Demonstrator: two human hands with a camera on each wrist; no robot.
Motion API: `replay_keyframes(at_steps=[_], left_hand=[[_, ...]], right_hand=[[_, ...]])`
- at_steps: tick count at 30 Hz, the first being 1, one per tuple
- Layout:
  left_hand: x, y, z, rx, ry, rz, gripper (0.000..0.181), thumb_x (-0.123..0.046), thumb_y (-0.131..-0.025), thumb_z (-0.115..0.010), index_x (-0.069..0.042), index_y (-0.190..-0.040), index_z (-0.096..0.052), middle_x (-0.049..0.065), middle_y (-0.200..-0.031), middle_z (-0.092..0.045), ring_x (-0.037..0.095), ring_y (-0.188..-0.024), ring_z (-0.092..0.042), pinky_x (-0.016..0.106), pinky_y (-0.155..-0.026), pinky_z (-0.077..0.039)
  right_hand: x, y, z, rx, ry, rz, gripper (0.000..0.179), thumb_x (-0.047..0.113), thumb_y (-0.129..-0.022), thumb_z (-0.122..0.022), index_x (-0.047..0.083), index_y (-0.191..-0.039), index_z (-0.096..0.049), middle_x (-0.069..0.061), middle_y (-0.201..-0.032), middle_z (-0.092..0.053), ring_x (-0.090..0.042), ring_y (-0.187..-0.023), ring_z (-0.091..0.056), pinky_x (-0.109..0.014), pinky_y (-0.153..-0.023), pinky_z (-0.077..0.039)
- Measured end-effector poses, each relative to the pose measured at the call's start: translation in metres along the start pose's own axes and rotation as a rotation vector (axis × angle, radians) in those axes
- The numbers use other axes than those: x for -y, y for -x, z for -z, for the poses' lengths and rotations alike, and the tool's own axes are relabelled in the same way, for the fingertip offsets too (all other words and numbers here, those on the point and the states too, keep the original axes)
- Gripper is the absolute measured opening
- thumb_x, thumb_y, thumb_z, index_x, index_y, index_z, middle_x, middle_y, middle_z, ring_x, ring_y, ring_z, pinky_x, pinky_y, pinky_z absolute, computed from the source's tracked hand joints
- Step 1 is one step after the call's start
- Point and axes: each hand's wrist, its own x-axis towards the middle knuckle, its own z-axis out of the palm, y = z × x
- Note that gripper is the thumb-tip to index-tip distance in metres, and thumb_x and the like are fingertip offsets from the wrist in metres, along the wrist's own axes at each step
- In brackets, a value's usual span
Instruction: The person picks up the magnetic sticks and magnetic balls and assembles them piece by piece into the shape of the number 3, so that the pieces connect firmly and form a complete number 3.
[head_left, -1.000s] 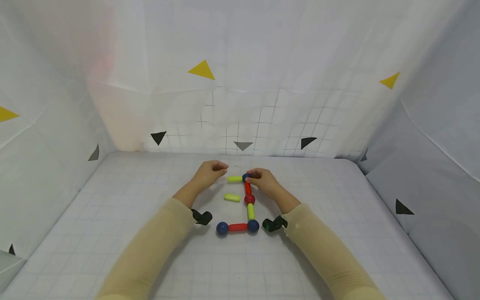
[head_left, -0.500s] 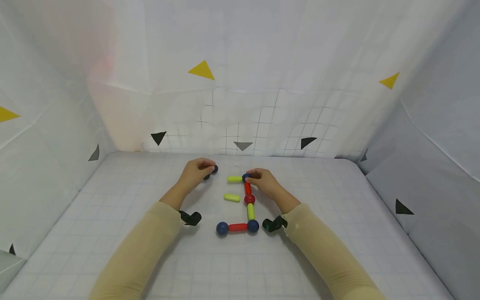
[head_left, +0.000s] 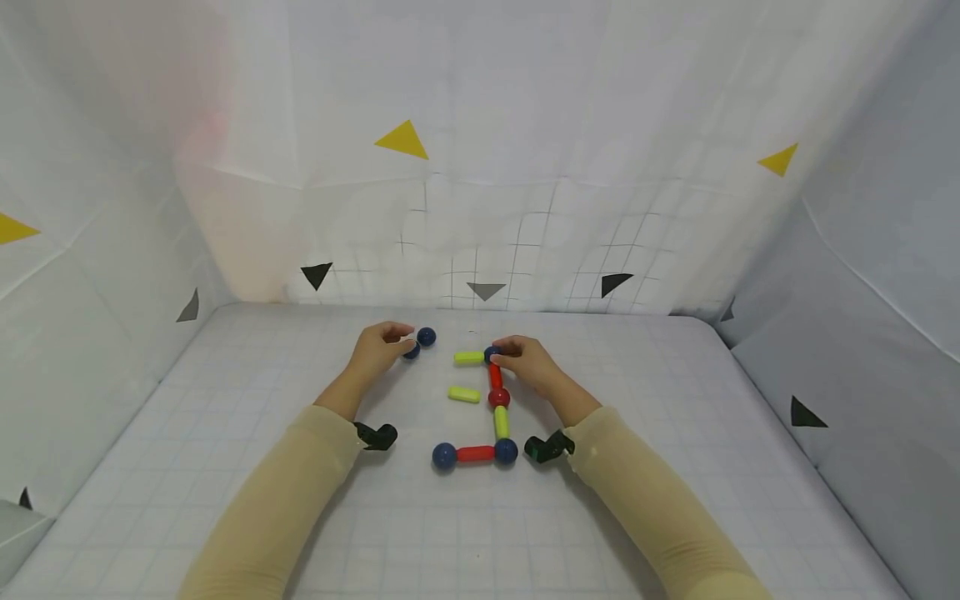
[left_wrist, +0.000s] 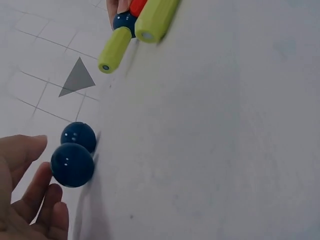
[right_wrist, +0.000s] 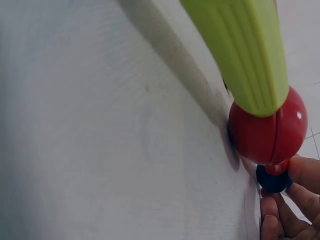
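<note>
My right hand [head_left: 525,362] pinches a blue magnetic ball [right_wrist: 272,180] at the far corner of a ball-and-stick chain. From that ball a yellow-green stick [head_left: 469,358] points left, and a red stick [head_left: 496,377] runs down to a red ball [right_wrist: 267,127]. Beyond it come a yellow-green stick [head_left: 502,423], a blue ball [head_left: 506,452], a red stick [head_left: 476,454] and another blue ball [head_left: 445,457]. My left hand [head_left: 375,350] has thumb and fingers spread beside two loose blue balls, the nearer ball [left_wrist: 72,165] right at its fingertips and the farther ball [left_wrist: 78,134] behind.
A loose yellow-green stick [head_left: 464,394] lies inside the chain's bend, left of the red ball. Both wrists carry black camera mounts [head_left: 549,447]. White sheeting [head_left: 480,250] walls in the white gridded table [head_left: 480,533] at the back and sides.
My left hand has moved left from beside the upper yellow-green stick, and two blue balls it hid now show. Its thumb and fingers have parted. My right hand stays on its ball.
</note>
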Motion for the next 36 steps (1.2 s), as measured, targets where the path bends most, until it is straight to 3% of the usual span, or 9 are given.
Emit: replay_keyframes(at_steps=[6, 16, 23, 36], left_hand=[[0.007, -0.001, -0.002, 0.02, -0.019, 0.029, 0.034, -0.018, -0.093, -0.073, -0.008, -0.125, -0.067, 0.012, -0.132, -0.061, 0.03, -0.124, -0.052, 0.043, -0.106, -0.042], [0.01, 0.0, -0.003, 0.06, -0.064, -0.003, 0.039, -0.017, -0.091, -0.075, -0.008, -0.128, -0.065, 0.013, -0.123, -0.062, 0.028, -0.11, -0.054, 0.041, -0.097, -0.044], [0.013, -0.002, -0.003, 0.067, -0.068, -0.012, 0.039, -0.016, -0.091, -0.076, -0.008, -0.127, -0.066, 0.012, -0.123, -0.063, 0.027, -0.109, -0.053, 0.04, -0.096, -0.044], [0.005, 0.004, -0.003, 0.1, -0.084, -0.029, 0.038, -0.022, -0.091, -0.076, -0.011, -0.126, -0.067, 0.01, -0.13, -0.062, 0.028, -0.114, -0.056, 0.041, -0.098, -0.045]], right_hand=[[0.002, 0.0, -0.001, 0.001, 0.0, -0.004, 0.04, 0.025, -0.095, -0.072, 0.014, -0.132, -0.063, -0.009, -0.129, -0.062, -0.026, -0.119, -0.055, -0.043, -0.104, -0.046], [0.003, 0.0, -0.002, 0.003, 0.022, -0.008, 0.04, 0.025, -0.095, -0.071, 0.014, -0.133, -0.062, -0.009, -0.13, -0.062, -0.026, -0.119, -0.055, -0.043, -0.103, -0.047], [0.0, -0.001, -0.002, -0.002, 0.015, 0.004, 0.04, 0.025, -0.095, -0.071, 0.014, -0.132, -0.063, -0.009, -0.13, -0.062, -0.026, -0.119, -0.055, -0.043, -0.103, -0.047], [0.001, 0.001, -0.001, -0.006, 0.024, 0.009, 0.039, 0.026, -0.096, -0.07, 0.014, -0.132, -0.062, -0.009, -0.129, -0.062, -0.025, -0.117, -0.056, -0.043, -0.101, -0.048]])
